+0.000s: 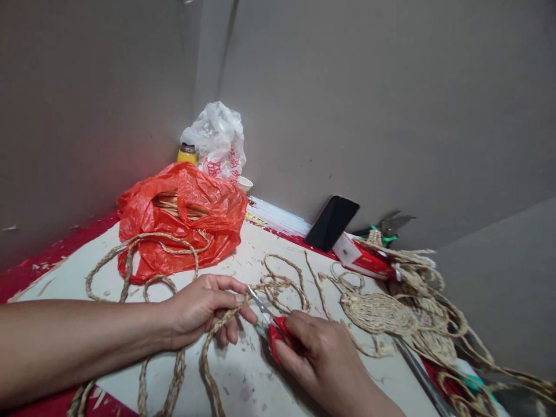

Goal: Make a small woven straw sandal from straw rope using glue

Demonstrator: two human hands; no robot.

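My left hand pinches a braided straw rope between thumb and fingers near the table's middle. My right hand grips red-handled scissors, whose blades are parted and point up-left at the rope just beside my left fingertips. The rope runs on in loose loops across the white board and trails down toward me. A flat oval woven straw piece lies to the right of the scissors.
A red plastic bag with coiled straw stands at the back left, a white bag and yellow bottle behind it. A black phone leans on the wall. Green-handled shears and tangled straw lie right.
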